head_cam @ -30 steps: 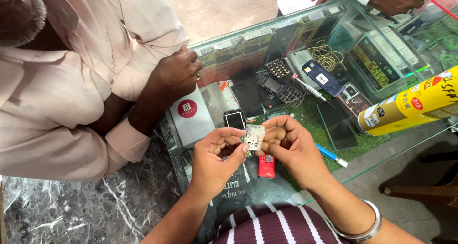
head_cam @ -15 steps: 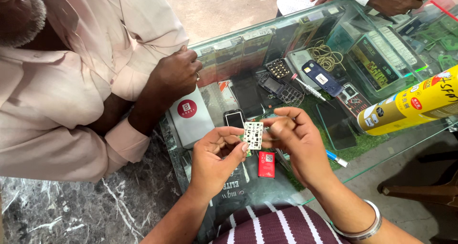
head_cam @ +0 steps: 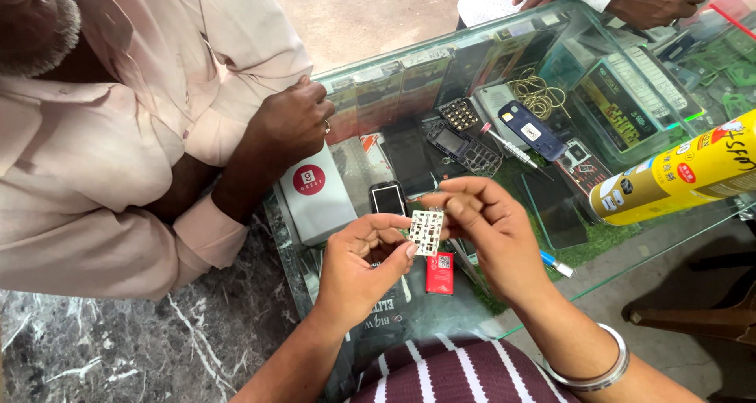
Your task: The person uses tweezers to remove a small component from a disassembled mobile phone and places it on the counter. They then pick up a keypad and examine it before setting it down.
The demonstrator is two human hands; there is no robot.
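Both hands pinch a small keypad sheet (head_cam: 426,231) above the glass counter's (head_cam: 630,245) near edge: left hand (head_cam: 358,265) and right hand (head_cam: 492,230) closed on it; sheet not yet fitted anywhere.

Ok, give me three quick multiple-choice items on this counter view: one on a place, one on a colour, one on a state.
1. Where does the small red rectangular battery lie?
A. On the glass counter top, just below the hands
B. On the grey marble slab
C. In the left hand

2. What colour is the big spray can at the right?
A. Blue
B. Yellow
C. Black

3. How is the small pale perforated keypad sheet held?
A. Lying flat on the glass
B. By the right hand alone
C. Between left hand and right hand

Answers: 1 A, it rests on the glass under the sheet. 2 B, its body is yellow. 3 C, fingers of both hands pinch its edges.
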